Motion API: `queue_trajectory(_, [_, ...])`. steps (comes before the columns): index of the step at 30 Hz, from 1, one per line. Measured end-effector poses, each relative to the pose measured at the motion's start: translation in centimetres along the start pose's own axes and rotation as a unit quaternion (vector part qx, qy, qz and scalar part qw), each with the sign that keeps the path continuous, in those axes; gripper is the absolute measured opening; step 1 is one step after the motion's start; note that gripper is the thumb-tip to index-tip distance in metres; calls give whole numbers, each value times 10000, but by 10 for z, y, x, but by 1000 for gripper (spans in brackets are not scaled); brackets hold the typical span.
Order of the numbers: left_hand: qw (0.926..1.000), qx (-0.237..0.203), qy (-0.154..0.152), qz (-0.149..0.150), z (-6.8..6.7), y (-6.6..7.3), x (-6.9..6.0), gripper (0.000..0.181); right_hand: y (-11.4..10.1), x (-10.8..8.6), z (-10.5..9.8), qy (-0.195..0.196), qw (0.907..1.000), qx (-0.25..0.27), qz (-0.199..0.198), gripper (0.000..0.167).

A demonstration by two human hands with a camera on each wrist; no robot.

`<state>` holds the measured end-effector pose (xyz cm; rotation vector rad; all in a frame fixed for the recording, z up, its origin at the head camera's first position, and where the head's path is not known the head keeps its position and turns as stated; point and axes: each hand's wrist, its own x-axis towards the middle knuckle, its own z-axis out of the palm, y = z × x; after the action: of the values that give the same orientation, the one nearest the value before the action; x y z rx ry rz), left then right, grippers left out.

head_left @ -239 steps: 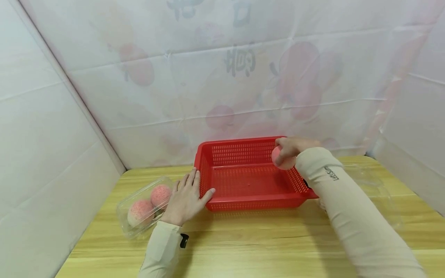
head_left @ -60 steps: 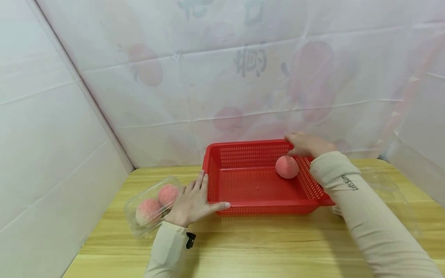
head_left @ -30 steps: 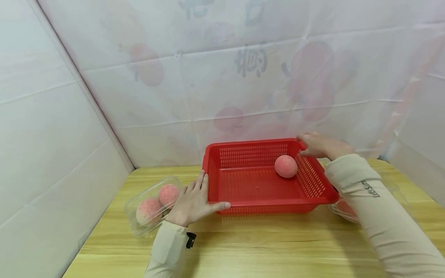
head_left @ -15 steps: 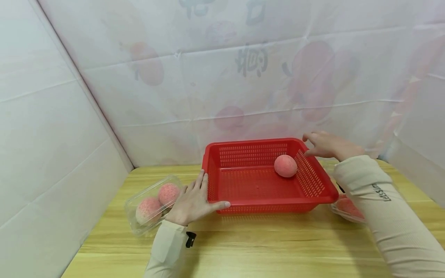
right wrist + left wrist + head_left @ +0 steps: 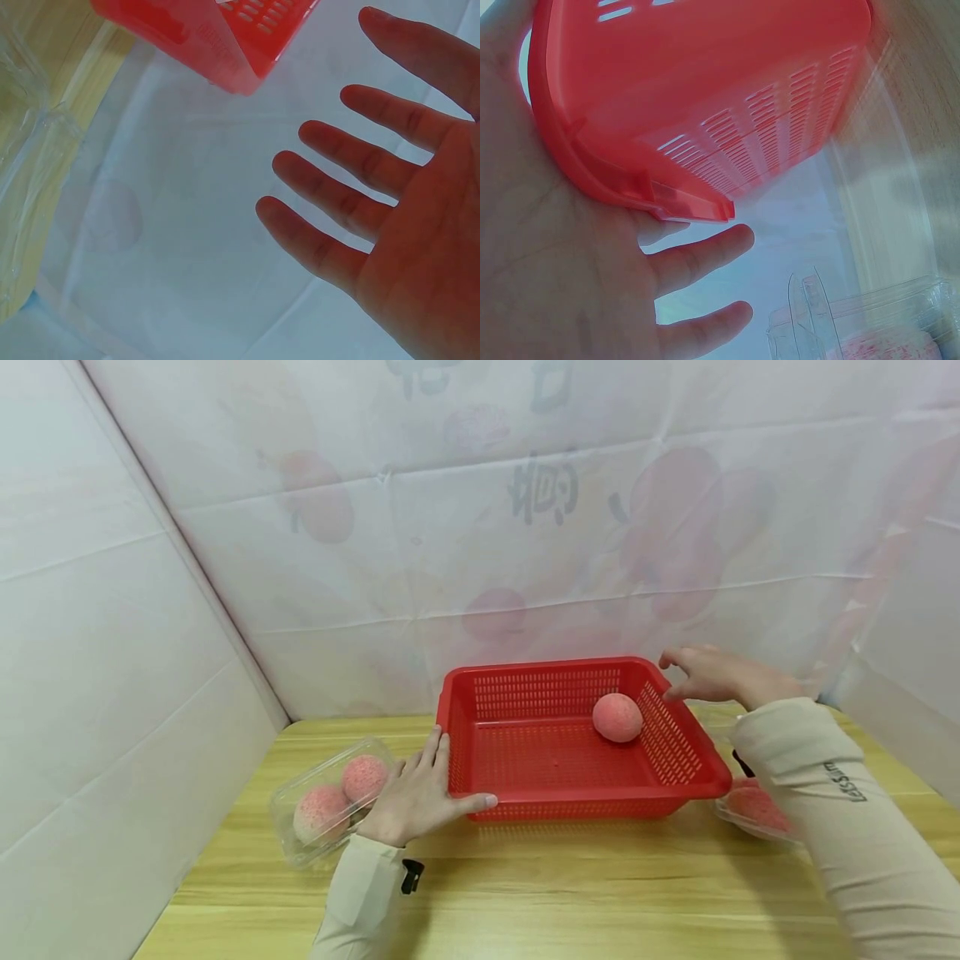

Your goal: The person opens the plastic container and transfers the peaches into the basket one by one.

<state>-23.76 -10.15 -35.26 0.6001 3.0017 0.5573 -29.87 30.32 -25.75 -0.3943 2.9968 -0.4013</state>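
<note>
My left hand [image 5: 408, 802] rests against the left end of a red plastic basket [image 5: 540, 768], its thumb stretched over the front rim. In the left wrist view, that basket's slotted side [image 5: 727, 112] lies along the palm, fingers extended. One pink, peach-like ball [image 5: 617, 718] sits inside the basket near its back right corner. Just outside that corner hovers my right hand [image 5: 708, 675], holding nothing. The right wrist view shows its fingers [image 5: 352, 157] spread and slightly bent, apart from the basket.
A clear plastic box [image 5: 318, 775] with two pink balls stands left of the basket. Partly hidden under the right sleeve [image 5: 840, 793] is another clear container with a pink ball [image 5: 757, 806]. A white printed cloth [image 5: 375, 568] closes off the wooden table's back.
The right hand held the pink ball over the basket earlier. It has let go, leaving the ball inside, and moved right past the rim. The left hand stays at the basket.
</note>
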Motion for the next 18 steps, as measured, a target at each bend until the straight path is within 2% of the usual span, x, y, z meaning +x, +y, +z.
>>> queue_trajectory(8, [10000, 18, -5, 0, -1, 1, 0, 112, 6, -6, -2, 75, 9994, -284, -168, 50])
queue_trajectory(18, [10000, 17, -24, 5, -1, 1, 0, 112, 14, -15, 1, 33, 9999, -134, -66, 52])
